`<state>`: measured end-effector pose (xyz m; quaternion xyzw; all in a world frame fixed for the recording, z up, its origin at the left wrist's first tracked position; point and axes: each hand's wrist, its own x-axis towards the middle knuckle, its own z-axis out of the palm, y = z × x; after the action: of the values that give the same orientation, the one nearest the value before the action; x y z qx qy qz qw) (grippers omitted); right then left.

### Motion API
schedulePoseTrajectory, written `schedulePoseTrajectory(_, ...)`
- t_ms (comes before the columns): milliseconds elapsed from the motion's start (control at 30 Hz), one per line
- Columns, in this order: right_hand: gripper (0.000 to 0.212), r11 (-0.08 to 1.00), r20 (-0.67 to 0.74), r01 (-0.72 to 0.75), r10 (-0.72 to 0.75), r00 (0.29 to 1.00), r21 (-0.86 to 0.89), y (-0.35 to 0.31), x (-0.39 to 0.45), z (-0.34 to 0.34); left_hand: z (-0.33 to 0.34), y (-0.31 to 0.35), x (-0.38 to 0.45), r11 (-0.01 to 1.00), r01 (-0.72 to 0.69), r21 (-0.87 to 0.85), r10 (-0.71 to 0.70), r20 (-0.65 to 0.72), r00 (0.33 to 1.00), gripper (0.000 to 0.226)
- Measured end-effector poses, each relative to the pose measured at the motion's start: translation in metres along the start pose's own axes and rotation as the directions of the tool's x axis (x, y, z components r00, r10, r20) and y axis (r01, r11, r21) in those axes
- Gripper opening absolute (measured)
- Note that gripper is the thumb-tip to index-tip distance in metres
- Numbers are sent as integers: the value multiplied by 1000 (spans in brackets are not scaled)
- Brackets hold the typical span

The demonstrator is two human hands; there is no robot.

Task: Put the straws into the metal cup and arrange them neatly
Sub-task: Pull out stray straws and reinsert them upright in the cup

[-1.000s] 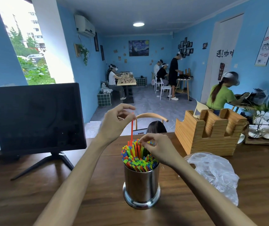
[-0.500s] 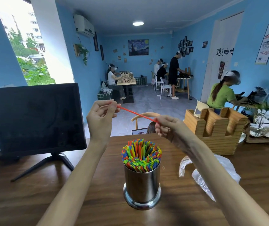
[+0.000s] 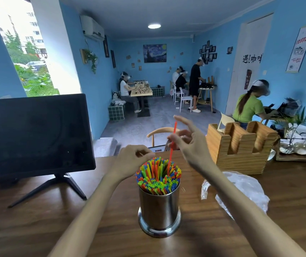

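Note:
A shiny metal cup [image 3: 159, 210] stands on the wooden table [image 3: 37, 219], packed with upright straws [image 3: 157, 178] in red, blue, green, yellow and orange. One red straw [image 3: 173, 141] rises well above the others, nearly upright, its lower end among the tips at the back right of the bundle. My right hand [image 3: 190, 143] pinches this straw at mid-height, index finger stretched out. My left hand [image 3: 131, 160] hovers at the bundle's back left edge with its fingers curled together by the straw tips and nothing visible in them.
A black monitor [image 3: 37, 134] on a stand fills the table's left. A wooden holder [image 3: 241, 151] and a crumpled clear plastic bag [image 3: 245, 190] lie to the right. A tray of plants [image 3: 297, 145] is far right. A chair back [image 3: 159, 131] sits behind the table.
The red straw was held level between both hands; my left hand released it and dropped to the bundle's edge, while my right hand swung it upright and lowered its end into the cup.

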<state>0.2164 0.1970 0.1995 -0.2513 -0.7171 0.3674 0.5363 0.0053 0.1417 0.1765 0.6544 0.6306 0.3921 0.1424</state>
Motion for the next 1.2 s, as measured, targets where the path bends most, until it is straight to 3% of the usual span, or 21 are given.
schedulePoseTrajectory(67, 44, 991, 77, -3, 14, 997, -135, 18, -11, 9, 4, -5, 1, 1000, 13, -13, -14, -27, 1000, 5)
schedulePoseTrajectory(167, 14, 907, 192, 92, -13, 981, -411, 43, -22, 17, 8, -9, 1, 998, 50, -29, -52, -83, 995, 4)
schedulePoseTrajectory(233, 22, 864, 228, 108, 8, 974, -491, 49, -25, 19, 9, -12, 1, 996, 72, -45, -77, -109, 991, 9)
schedulePoseTrajectory(367, 52, 918, 189, -25, 108, 976, -397, 40, -18, 16, 13, -19, 1, 995, 69, -69, -74, -78, 994, 17)
schedulePoseTrajectory(500, 34, 946, 64, -256, 274, 960, -199, 36, -3, 0, 22, -25, -4, 999, 9, -53, -2, 130, 991, 28)
schedulePoseTrajectory(600, 34, 882, 129, -368, 418, 899, -293, 40, 3, -15, 31, -28, -10, 998, -13, -59, 24, 182, 983, 28)
schedulePoseTrajectory(733, 40, 797, 333, -452, 586, 739, -400, 39, 2, -29, 39, -28, -16, 993, -4, -115, 15, 97, 995, 28)
schedulePoseTrajectory(933, 52, 786, 451, -493, 617, 645, -372, 31, -5, -35, 52, -30, -25, 985, 62, -163, -82, -123, 989, 25)
schedulePoseTrajectory(1100, 58, 812, 492, -469, 583, 647, -346, 27, -15, -25, 62, -24, -36, 970, 124, -211, -192, -339, 921, 22)
schedulePoseTrajectory(1200, 58, 816, 472, -491, 577, 667, -304, 32, -27, -9, 69, -21, -43, 880, 128, -457, -323, -378, 868, 23)
